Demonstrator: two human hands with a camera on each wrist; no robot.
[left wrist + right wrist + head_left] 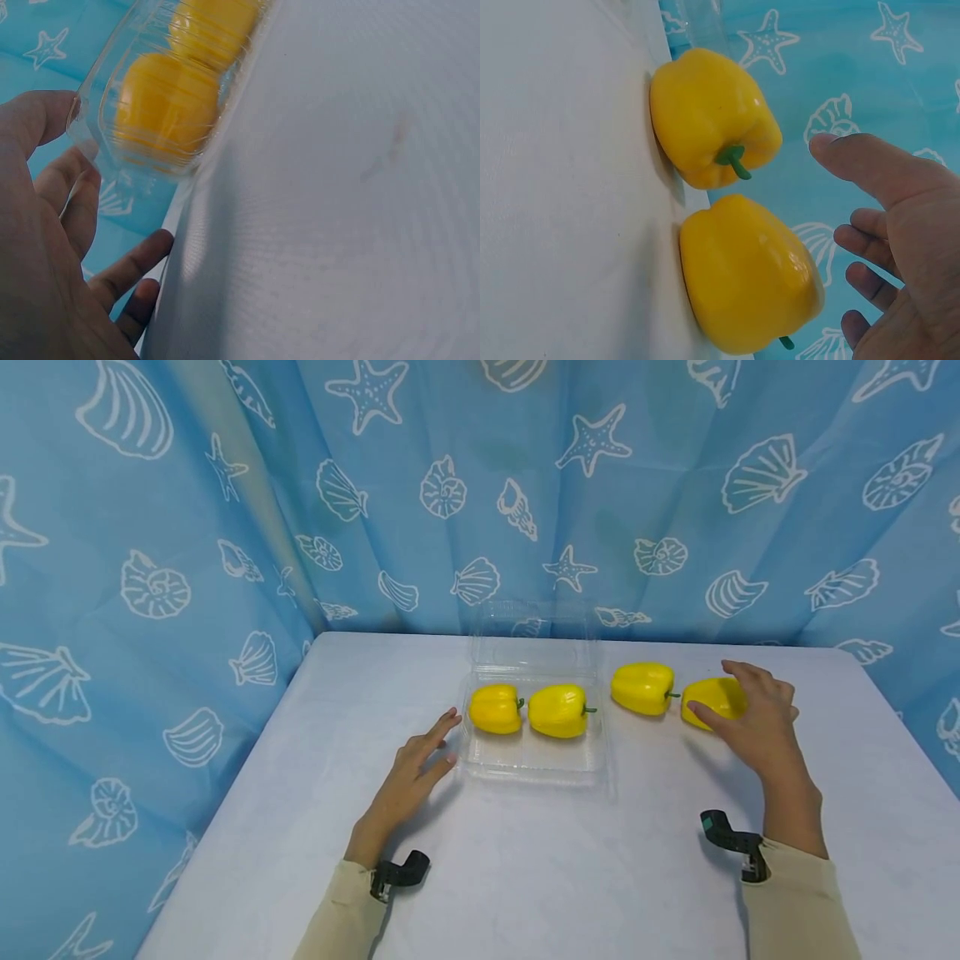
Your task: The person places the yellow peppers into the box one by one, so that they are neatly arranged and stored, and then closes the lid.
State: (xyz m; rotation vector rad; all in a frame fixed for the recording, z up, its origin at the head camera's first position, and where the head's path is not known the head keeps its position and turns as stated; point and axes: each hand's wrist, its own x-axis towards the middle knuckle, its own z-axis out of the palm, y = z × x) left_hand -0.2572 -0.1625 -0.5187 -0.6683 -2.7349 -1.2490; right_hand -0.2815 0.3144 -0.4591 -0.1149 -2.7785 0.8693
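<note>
A clear plastic clamshell box (536,768) stands with its lid raised at the back. Two yellow bell peppers lie inside, a left one (495,710) and a right one (558,712). My left hand (405,777) is at the box's left side, thumb and a finger at its edge, the fingers loosely spread. Two more yellow bell peppers lie on the table right of the box: a nearer-to-box one (712,116) and an outer one (746,274). Above the outer pepper hovers my right hand (757,718), thumb and fingers apart; the right wrist view shows a gap between them.
A white cloth covers the table (570,877). Behind it and along the left hangs a blue curtain (420,460) with white shells and starfish. Each wrist carries a black camera mount, one left (401,872) and one right (731,839).
</note>
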